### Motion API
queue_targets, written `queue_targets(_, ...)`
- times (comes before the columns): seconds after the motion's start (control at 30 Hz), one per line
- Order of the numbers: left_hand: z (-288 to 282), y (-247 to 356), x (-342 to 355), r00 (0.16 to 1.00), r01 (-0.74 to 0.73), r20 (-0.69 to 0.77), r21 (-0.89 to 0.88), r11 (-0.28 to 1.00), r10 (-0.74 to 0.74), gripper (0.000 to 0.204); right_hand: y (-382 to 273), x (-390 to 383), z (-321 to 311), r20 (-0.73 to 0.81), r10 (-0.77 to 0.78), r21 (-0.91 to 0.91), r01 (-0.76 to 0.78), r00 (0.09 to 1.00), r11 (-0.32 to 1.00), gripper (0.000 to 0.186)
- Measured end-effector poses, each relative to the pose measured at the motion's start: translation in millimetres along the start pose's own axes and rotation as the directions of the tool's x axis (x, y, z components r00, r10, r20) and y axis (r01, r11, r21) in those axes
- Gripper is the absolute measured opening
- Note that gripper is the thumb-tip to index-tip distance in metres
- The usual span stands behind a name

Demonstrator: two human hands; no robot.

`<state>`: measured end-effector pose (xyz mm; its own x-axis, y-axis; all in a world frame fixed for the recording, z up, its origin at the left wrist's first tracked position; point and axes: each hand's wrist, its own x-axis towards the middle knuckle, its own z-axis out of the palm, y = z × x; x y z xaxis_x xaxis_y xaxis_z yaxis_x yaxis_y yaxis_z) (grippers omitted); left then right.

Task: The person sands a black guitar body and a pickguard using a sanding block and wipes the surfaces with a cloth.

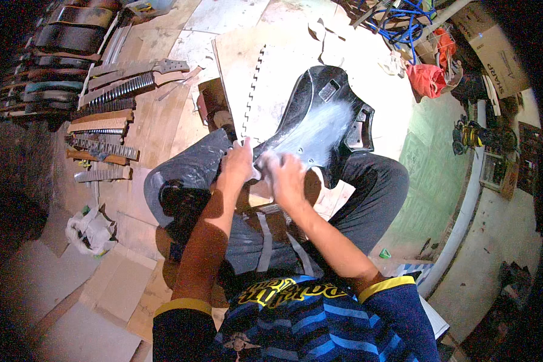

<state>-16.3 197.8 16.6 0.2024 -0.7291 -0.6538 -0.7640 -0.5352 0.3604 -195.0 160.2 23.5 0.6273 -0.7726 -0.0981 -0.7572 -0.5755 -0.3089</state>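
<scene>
A black electric guitar body (308, 123) rests across my bent legs, with a broad patch of whitish dust over its face. A small rectangular cut-out shows near its far end and a larger cavity opens at its right edge. My left hand (240, 161) grips the near left end of the body, fingers curled over it. Close beside it, my right hand (283, 172) presses on the same end with bent, dusty fingers, slightly blurred. Whatever lies under those right fingers, if anything, is hidden.
Several guitar necks (111, 130) lie on boards at the left, with stacked guitar bodies (57, 66) behind them. A crumpled white plastic bag (92, 231) is lower left. Blue cable (407, 27), a red bag (427, 79) and a cardboard box (495, 57) sit at the far right.
</scene>
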Motion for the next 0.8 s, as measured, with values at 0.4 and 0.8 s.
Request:
queue_targets(0.4,5.8,31.0,-2.3,0.961,-0.021,-0.275,0.013,1.0,0.024,0.071,33.5,18.4,-13.0,-0.007,-0.003,-0.036,0.003,1.0,0.999,0.039)
queue_targets(0.8,21.3,35.5,23.0,0.96,-0.043,-0.273,0.057,0.997,0.057,0.076,66.9,32.4,-4.1,-0.118,0.006,-0.351,-0.047,0.993,0.935,0.034)
